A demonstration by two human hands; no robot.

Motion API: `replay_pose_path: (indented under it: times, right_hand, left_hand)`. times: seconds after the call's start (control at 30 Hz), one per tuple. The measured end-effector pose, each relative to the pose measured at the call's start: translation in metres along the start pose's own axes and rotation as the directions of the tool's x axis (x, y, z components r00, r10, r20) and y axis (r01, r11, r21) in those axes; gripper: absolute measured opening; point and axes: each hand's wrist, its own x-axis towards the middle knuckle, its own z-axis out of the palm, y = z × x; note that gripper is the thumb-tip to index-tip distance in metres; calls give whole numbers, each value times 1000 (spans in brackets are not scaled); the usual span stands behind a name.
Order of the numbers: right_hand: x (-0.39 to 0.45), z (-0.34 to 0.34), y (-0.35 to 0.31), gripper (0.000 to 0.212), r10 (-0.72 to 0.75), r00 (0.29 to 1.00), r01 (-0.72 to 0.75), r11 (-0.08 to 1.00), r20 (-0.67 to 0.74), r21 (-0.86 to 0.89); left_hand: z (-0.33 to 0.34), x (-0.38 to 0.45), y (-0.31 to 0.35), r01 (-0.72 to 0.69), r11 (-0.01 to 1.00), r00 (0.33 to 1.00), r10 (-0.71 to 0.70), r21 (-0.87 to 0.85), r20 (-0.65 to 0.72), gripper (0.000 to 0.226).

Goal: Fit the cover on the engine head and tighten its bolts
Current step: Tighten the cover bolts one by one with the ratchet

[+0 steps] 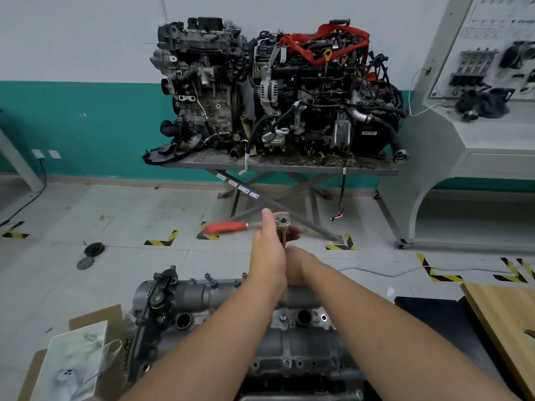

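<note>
**Ratchet raised over the engine head**

While I look down past both forearms, I see the largest thing far off: two complete engines (275,88) side by side on a steel bench (278,164) against the white and teal wall. To their right stands a grey training console (474,140) with parts mounted on its panel.

Closer to me, the engine head (220,328) fills the lower middle of my view, with the cover (231,293) lying on top of it along its far side. Several bolts (287,363) show along the near edge of the head. An open cardboard box (95,316) with a plastic bag sits to its left, and a wooden board (503,316) to its right.

Above the head's far edge, my left hand (267,253) is raised, its fingers (267,218) wrapped round the neck of a ratchet wrench (252,226) beside its round head. The red handle points left and is blurred. My right hand (298,264) sits just beneath, touching the left; it seems to close round the extension bar below the ratchet, though I cannot tell how its fingers lie.

Two dark round discs (90,254) rest on the floor at the left.
</note>
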Motion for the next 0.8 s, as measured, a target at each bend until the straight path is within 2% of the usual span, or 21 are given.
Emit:
replay_pose_path:
  times: [0.07, 0.2, 0.3, 0.37, 0.43, 0.5, 0.57, 0.6, 0.63, 0.7, 0.73, 0.77, 0.8]
  right_hand:
    - [-1, -1, 0, 35, 12, 999, -13, 1000, -36, -25]
    - [-5, 0, -2, 33, 61, 997, -58, 997, -46, 54]
    - [-10, -2, -3, 23, 73, 996, -70, 995, -42, 73]
    - [-10, -1, -2, 21, 59, 997, -54, 994, -46, 99]
    - [-14, -3, -4, 18, 56, 997, -51, 994, -45, 100]
    - [-15, -2, -5, 15, 26, 999, -25, 998, -33, 55]
    - [-13, 1, -3, 19, 8, 1000, -8, 1000, -22, -11]
    - [-9, 4, -1, 21, 6, 999, -6, 1000, -40, -5]
    - [-9, 4, 0, 18, 1, 998, 1, 1000, -65, 26]
    - [-11, 3, 1, 20, -54, 993, 55, 998, -103, 6]
    - [-12, 4, 2, 28, -77, 992, 77, 997, -96, 0]
    - [-14, 4, 5, 34, -108, 991, 105, 994, -82, -33]
    - [-18, 5, 5, 40, -141, 987, 132, 986, -82, -100]
  left_hand:
    - [-7, 12, 9, 60, 998, 998, -60, 17, -13, 39]
    - [-8, 17, 31, 72, 949, 993, -97, 306, 67, 40]
    - [-9, 21, 42, 130, 904, 977, -186, 407, 101, 27]
    - [-8, 23, 50, 150, 865, 965, -232, 478, 118, 27]
    - [-7, 25, 58, 117, 798, 949, -265, 591, 169, 22]
    - [-5, 24, 70, 46, 690, 914, -321, 723, 249, 20]
    - [0, 24, 78, -68, 537, 891, -347, 841, 294, 18]
    - [5, 23, 82, -169, 406, 890, -329, 898, 316, 17]
    - [11, 23, 81, -300, 230, 888, -286, 926, 359, 17]
    - [19, 17, 72, -488, -161, 869, -182, 858, 461, 23]
    - [20, 13, 63, -536, -314, 842, -134, 784, 522, 26]
    - [17, 10, 54, -575, -423, 792, -74, 700, 606, 26]
    - [11, 7, 47, -601, -479, 730, -2, 640, 683, 21]
